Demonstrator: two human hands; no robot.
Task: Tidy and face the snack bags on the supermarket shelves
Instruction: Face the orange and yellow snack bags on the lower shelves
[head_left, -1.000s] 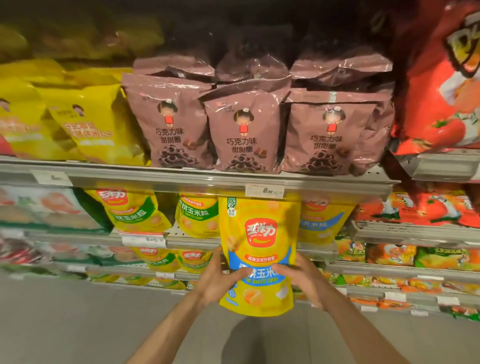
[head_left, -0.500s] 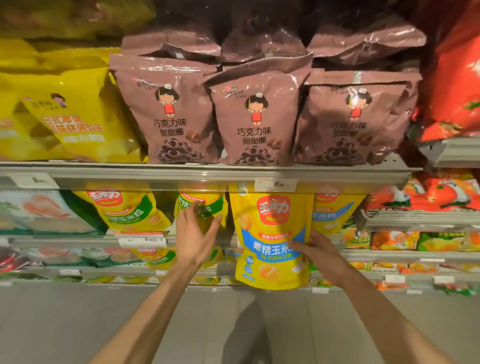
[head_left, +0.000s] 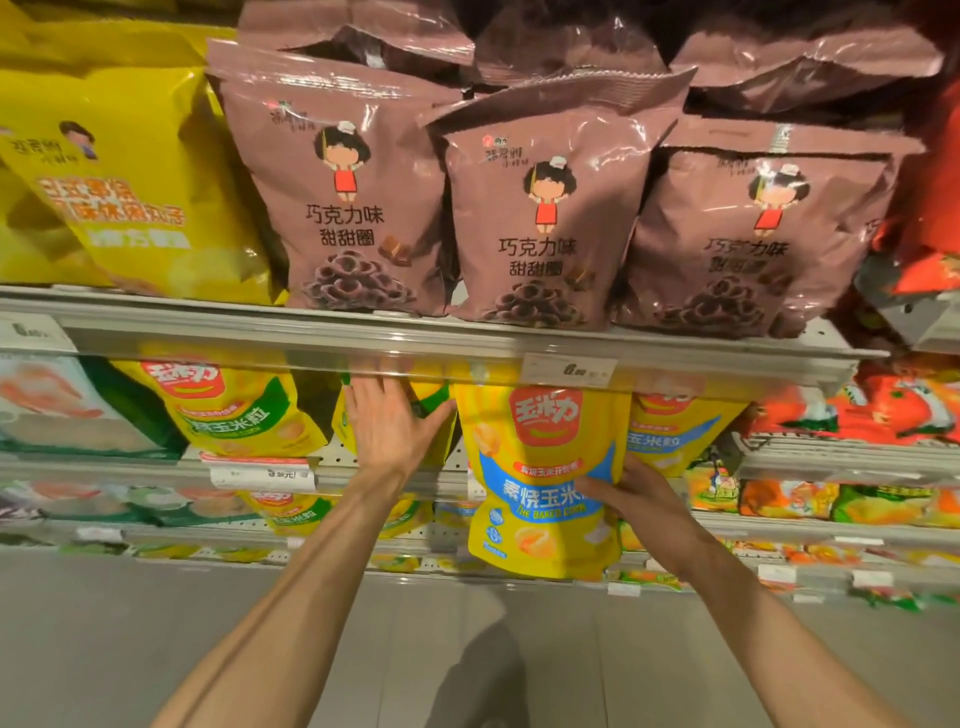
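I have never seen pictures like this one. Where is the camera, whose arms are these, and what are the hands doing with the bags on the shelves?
There is no machine here. A person wears the camera on the head, so this single view looks forward and down along that person's own bare arms at supermarket shelves.

The right hand holds a glossy yellow snack pouch with a blue band by its right side, fingers curled round the edge. This grip keeps the pouch in front of the shelf. The left hand lies open, fingers straight, against a yellow snack bag with a green band just under the grey metal shelf edge.

On the shelf above stand three brown chocolate ring snack bags, facing forward.
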